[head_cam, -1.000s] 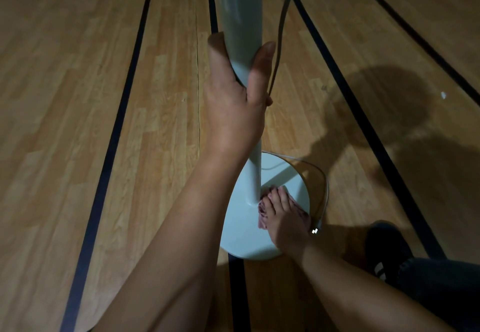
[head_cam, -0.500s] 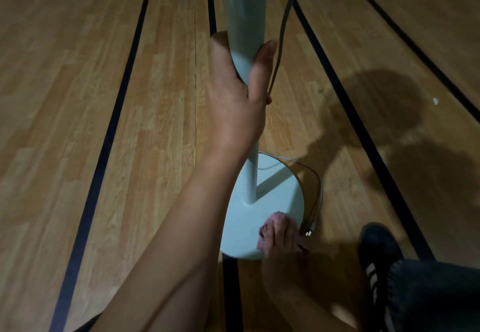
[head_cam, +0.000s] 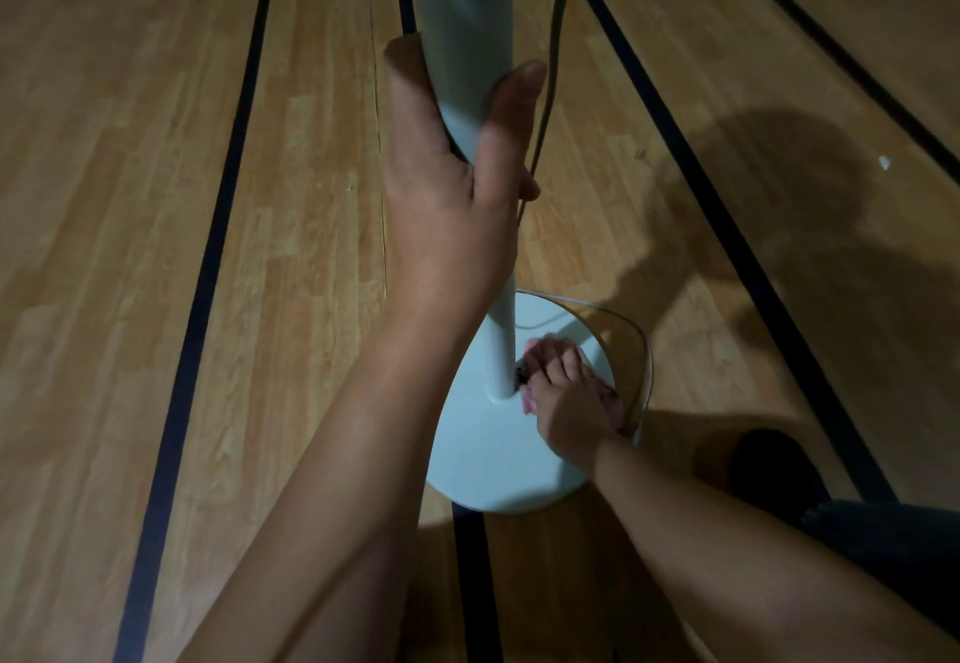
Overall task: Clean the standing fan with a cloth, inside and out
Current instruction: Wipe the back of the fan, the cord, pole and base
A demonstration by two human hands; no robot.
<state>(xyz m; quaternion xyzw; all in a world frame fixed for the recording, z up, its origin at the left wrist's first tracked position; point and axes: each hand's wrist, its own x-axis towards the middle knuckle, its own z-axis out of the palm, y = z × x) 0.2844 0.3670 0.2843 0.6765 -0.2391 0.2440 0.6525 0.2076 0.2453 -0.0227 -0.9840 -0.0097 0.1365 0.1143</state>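
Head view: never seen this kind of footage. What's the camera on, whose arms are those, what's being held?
There is no robot here. One wide-angle camera sits on a person's head and looks down at their own arms. The left hand grips the pale pole of a standing fan, steadying it. The right hand presses a pink cloth onto the round white base, right beside the foot of the pole. A grey cord hangs down next to the pole. The fan stands on a wood floor with dark stripes. A dark shoe shows at lower right.
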